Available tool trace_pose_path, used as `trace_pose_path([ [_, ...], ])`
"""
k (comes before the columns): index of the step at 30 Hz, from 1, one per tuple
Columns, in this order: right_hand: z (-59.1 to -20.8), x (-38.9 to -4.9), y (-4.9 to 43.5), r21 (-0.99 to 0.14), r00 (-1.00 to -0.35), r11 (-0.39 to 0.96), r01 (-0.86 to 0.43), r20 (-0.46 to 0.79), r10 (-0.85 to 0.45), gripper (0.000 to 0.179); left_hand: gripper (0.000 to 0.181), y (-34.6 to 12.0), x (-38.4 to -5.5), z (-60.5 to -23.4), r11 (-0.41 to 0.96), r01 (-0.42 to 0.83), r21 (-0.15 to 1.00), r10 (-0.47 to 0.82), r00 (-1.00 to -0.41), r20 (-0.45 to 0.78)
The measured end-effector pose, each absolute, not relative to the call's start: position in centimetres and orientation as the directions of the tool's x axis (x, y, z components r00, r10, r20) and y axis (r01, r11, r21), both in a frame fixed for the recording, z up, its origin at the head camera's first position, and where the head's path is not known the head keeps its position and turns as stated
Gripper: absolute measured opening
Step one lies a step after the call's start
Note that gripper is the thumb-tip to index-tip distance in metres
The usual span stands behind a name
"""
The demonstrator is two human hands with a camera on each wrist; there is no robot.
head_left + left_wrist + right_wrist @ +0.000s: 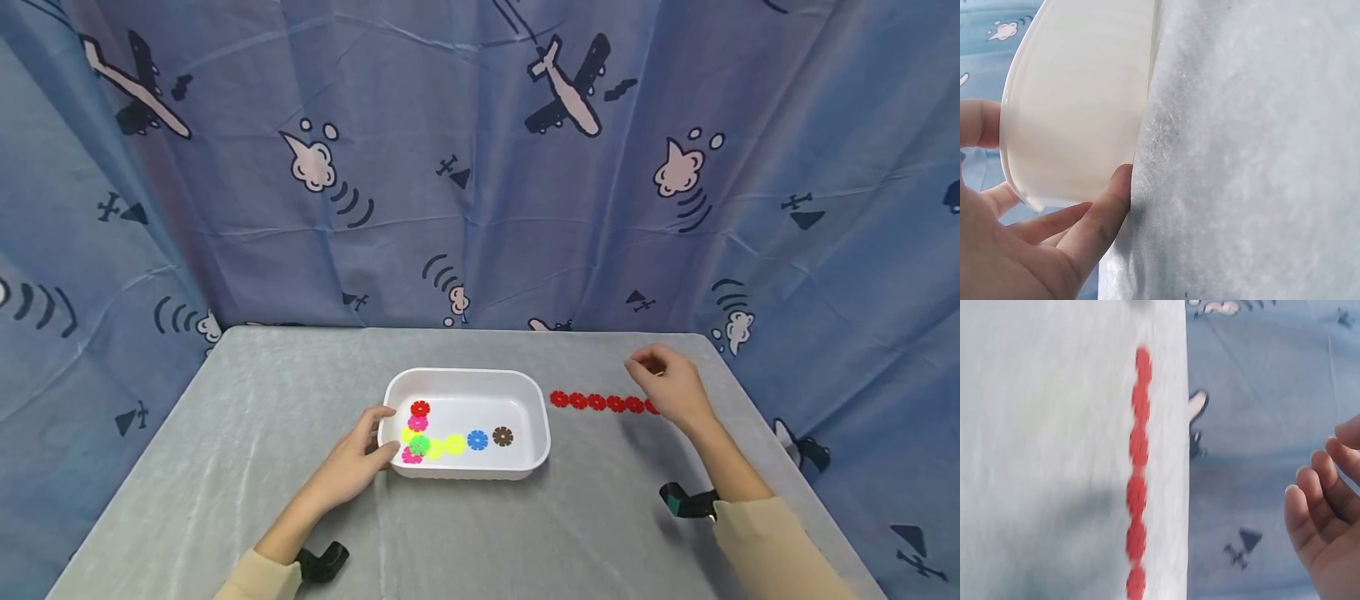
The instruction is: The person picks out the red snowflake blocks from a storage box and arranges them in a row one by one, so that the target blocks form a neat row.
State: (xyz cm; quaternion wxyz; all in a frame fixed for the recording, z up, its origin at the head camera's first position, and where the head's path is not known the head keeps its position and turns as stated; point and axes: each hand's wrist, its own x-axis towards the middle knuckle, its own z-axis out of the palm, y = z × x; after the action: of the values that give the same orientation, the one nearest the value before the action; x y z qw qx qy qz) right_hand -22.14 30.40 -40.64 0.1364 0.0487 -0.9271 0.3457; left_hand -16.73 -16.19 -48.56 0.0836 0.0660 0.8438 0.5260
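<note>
My left hand grips the left end of a white plastic tray, thumb at the near-left rim. From the left wrist view, the fingers press against the tray's outer wall close to the cloth. Several notched, flower-shaped plastic discs lie inside: red, pink, yellow, green, blue and brown. My right hand hovers over the right end of a row of red discs, fingers loosely curled. In the right wrist view, nothing shows between its fingers.
A pale grey cloth covers the table, with a blue patterned curtain behind it and on both sides. The red row runs between the tray's right end and the table's right part. Dark wrist-worn devices sit at both wrists.
</note>
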Motion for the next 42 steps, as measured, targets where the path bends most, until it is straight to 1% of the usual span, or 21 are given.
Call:
trace_pose_path([
  [7,-40.8,-21.8,26.4,-0.680,-0.956,0.697,-0.228,0.293,-0.027,0.024,0.050,-16.1,-16.7,-48.6,0.440,0.019,0.898,0.194,-0.978,-0.074],
  [14,-41.2,-22.4,22.0,-0.735,-0.951,0.621,-0.273,0.305,-0.056,0.017,0.051,-16.3,-16.7,-48.5,0.441,0.024,0.897,0.191,-0.979,-0.067],
  [28,-42.4,-23.5,13.3,-0.764,-0.940,0.549,-0.339,0.290,-0.178,0.014,0.050,-16.3,-16.7,-48.3,0.428,0.032,0.903,0.194,-0.979,-0.057],
  [35,-43.3,-23.7,9.9,-0.767,-0.949,0.561,-0.312,0.221,-0.225,0.012,0.051,-16.1,-16.8,-48.5,0.437,0.023,0.899,0.184,-0.981,-0.064],
  [42,-44.1,-24.3,7.5,-0.754,-0.951,0.591,-0.286,0.145,-0.275,0.012,0.050,-16.0,-16.8,-48.5,0.431,0.039,0.902,0.201,-0.978,-0.053],
])
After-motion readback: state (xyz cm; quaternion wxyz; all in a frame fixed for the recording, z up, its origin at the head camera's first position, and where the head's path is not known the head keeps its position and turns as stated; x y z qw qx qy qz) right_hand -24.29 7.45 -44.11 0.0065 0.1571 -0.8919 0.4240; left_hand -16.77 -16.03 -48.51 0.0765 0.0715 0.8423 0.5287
